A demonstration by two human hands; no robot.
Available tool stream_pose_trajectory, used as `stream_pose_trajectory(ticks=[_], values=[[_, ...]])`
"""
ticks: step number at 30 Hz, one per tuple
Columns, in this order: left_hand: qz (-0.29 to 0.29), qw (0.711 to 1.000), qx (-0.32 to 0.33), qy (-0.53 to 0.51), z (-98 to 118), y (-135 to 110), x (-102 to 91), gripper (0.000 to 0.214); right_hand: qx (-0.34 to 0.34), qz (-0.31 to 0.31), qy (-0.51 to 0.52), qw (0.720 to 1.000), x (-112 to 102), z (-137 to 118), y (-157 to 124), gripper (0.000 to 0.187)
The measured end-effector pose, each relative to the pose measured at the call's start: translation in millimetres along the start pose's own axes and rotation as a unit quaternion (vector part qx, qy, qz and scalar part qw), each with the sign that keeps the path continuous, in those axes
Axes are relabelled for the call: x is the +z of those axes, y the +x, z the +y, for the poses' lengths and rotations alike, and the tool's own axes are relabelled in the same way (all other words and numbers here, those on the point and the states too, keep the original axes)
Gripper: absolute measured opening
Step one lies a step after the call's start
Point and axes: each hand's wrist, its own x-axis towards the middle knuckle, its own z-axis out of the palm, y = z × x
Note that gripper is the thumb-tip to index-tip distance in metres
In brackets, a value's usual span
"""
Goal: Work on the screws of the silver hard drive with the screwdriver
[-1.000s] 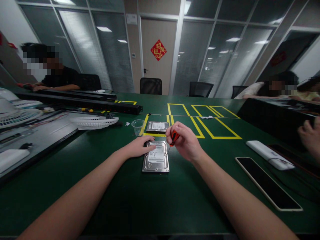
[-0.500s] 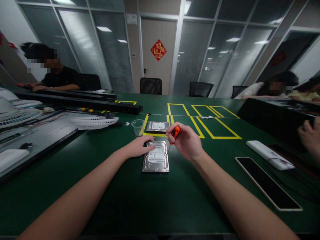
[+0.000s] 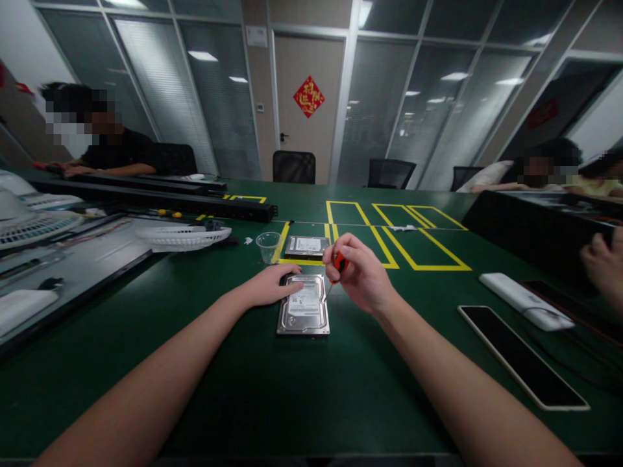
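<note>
Left fingers point(image 3: 291, 268) rest on hard drive point(image 3: 305, 316).

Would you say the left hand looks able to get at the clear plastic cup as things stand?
Probably yes: the clear plastic cup stands just beyond the left hand, with nothing visible between them, though the hand would have to leave the nearer hard drive it rests on.

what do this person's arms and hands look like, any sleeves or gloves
The left arm and right arm are bare, with no sleeve in view. The left hand and right hand are ungloved, and no watch or band shows. No ring is visible, but both hands are partly hidden.
</note>
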Motion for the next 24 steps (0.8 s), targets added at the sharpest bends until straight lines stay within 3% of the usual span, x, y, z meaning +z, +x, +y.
stream_pose_trajectory(ticks=[7, 18, 24], values=[[0.002, 1.000, 0.009, -0.001, 1.3, 0.2, -0.5, 0.042, -0.006, -0.014, -0.048, 0.999, 1.4, -3.8, -0.4, 0.022], [0.002, 1.000, 0.006, 0.000, -0.1, -0.1, 0.2, 0.042, -0.004, -0.004, -0.017, 1.000, 0.5, -1.6, 0.7, 0.015], [-0.001, 1.000, -0.003, -0.001, -2.9, 0.4, 1.1, 0.045, -0.008, -0.015, -0.005, 1.000, -0.5, -1.4, 2.7, 0.039]])
